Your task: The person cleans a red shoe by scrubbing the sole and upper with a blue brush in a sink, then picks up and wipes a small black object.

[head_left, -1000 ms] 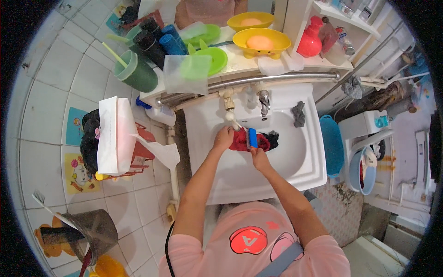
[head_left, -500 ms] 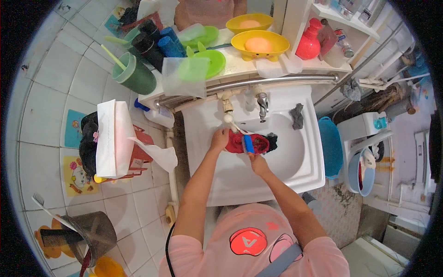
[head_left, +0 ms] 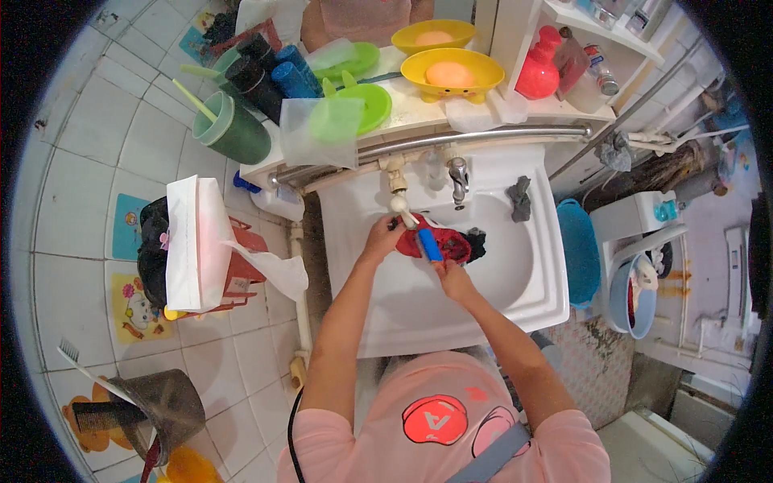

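Over the white sink (head_left: pixel 515 282), my left hand (head_left: pixel 383 239) is closed around the left end of a red shoe (head_left: pixel 409 242) with a dark, wet-looking inside. My right hand (head_left: pixel 454 280) grips a blue brush (head_left: pixel 429 244) by its handle, and the brush head lies slantwise on top of the shoe. Beyond the shoe's right end shows a black bunched piece (head_left: pixel 477 244); I cannot tell whether it belongs to the shoe. A white spout hangs from the valve (head_left: pixel 398 201) just above the shoe, close to my left hand.
A metal tap (head_left: pixel 458 179) stands at the sink's back, with a grey rag (head_left: pixel 519 199) right of it. The shelf behind holds a yellow soap dish (head_left: pixel 452 88), cups and a red bottle (head_left: pixel 539 71). A tissue pack (head_left: pixel 193 244) hangs left; a blue basin (head_left: pixel 578 253) is right.
The brush has shifted slightly left along the shoe and leans more. The shoe's left end and my left hand have turned a little, showing a dark bit near my fingers.
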The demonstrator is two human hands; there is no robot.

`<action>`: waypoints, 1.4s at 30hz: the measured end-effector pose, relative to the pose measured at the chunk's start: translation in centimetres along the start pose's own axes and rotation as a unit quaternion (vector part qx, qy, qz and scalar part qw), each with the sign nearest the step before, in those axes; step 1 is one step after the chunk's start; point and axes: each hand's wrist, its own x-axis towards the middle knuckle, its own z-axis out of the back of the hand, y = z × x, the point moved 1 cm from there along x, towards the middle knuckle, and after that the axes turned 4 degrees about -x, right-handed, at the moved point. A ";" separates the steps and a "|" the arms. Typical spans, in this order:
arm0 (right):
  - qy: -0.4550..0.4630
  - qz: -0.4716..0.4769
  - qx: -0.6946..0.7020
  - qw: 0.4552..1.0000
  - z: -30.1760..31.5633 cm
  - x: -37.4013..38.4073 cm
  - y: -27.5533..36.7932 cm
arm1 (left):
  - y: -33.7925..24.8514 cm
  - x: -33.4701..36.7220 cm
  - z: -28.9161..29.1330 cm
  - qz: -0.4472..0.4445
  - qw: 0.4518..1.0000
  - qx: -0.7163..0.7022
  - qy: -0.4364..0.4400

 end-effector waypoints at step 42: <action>-0.023 -0.004 0.085 0.996 -0.3 -2.1 -0.7 | -1.9 -1.3 -1.2 0.181 0.959 -0.216 0.029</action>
